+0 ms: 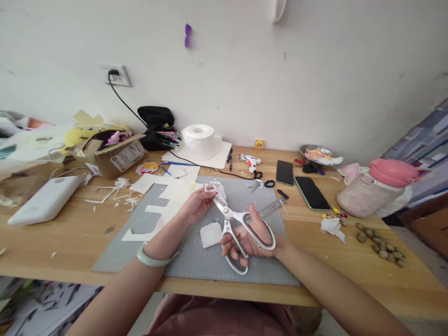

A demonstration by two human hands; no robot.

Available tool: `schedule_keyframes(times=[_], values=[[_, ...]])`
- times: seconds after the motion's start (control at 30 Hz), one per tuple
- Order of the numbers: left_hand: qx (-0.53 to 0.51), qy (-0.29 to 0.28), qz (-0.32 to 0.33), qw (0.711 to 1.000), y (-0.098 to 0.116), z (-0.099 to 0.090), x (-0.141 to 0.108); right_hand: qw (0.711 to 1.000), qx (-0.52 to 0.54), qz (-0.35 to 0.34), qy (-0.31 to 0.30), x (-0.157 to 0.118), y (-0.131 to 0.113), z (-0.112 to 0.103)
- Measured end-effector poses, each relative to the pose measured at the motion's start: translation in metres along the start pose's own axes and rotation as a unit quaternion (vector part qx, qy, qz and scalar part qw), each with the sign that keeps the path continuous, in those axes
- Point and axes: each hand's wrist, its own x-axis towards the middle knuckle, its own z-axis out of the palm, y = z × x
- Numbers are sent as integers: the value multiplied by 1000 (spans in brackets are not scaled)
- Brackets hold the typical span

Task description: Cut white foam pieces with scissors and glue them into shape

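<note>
Large silver scissors (228, 213) are in my right hand (250, 238), with the thumb and fingers through the spread handle loops. Their blades point up and left toward my left hand (199, 204), which pinches a small white piece (211, 188) at the blades. A white rounded square (210, 234) lies on the grey cutting mat (196, 268) just left of the scissors' handles. Cut white paper (168, 198) rests on the mat behind my left forearm. A ruler (271, 208) lies behind my right hand.
Two phones (284, 172), a glue gun (251, 161) and a metal bowl (320, 155) stand toward the back right. A pink-lidded bottle (374, 189) is at the right. At the left are a cardboard box (114, 156) and a white power bank (45, 199). A white roll (198, 141) stands behind.
</note>
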Motion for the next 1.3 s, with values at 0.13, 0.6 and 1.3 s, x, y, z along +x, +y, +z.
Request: schedule_keyframes(times=[0.13,0.6,1.3], values=[[-1,1,5,1000,-1,1,-2,1000,-17,-9,21,1,0,2],[2,-13,31,999,-3,2,-2,986,-63,25,150,0,-1,11],[7,9,22,1000,-4,4,-1,1000,2,16,26,0,-4,7]])
